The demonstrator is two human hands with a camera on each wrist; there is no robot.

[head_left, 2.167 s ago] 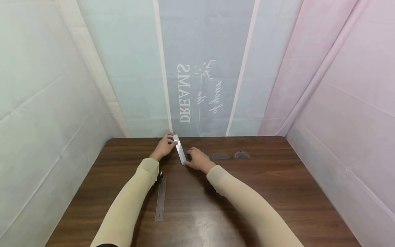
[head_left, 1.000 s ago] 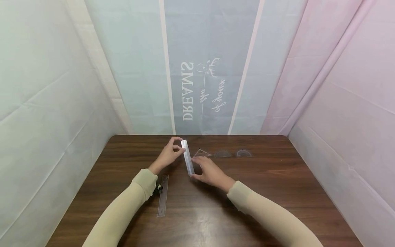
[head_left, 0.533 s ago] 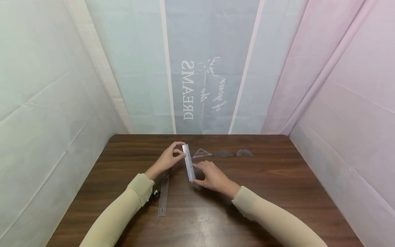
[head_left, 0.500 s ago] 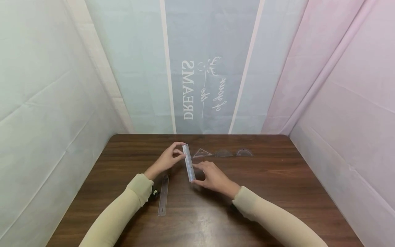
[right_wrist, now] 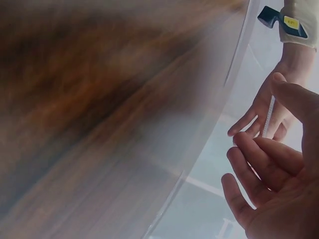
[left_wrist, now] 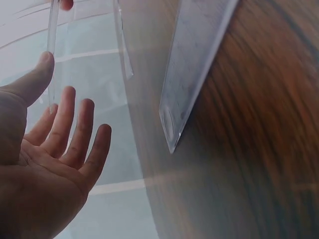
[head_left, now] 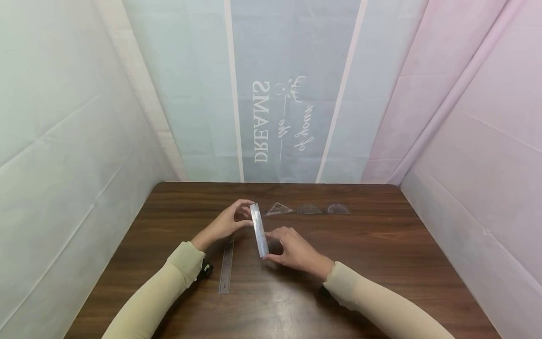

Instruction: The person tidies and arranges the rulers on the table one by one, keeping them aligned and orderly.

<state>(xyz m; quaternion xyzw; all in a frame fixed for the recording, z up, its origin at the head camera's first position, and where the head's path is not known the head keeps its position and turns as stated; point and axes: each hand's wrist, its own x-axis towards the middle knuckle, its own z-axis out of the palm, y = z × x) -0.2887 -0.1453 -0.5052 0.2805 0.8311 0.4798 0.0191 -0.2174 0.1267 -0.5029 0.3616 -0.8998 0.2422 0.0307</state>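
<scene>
A clear, glinting ruler (head_left: pixel 259 230) is held slanted over the table between both hands. My left hand (head_left: pixel 230 220) pinches its far end between thumb and fingers. Near the other end, my right hand (head_left: pixel 298 252) grips it, thumb at the bottom corner and index finger on the right edge. Seen edge-on in the left wrist view, the ruler (left_wrist: pixel 53 30) runs up from my left thumb, other fingers spread. From the right wrist, the ruler (right_wrist: pixel 268 117) appears as a thin marked strip. A second clear ruler (head_left: pixel 226 268) lies flat below my left hand.
Toward the back of the brown wooden table (head_left: pixel 381 263), a clear set square (head_left: pixel 279 212) and two clear protractors lie in a row, one protractor (head_left: pixel 310 210) beside the other (head_left: pixel 337 210). Fabric walls (head_left: pixel 203 117) enclose the table's back and sides.
Both hands have drawn the held ruler from the back edge toward the person and slightly right. The set square, earlier hidden by the right hand, now shows.
</scene>
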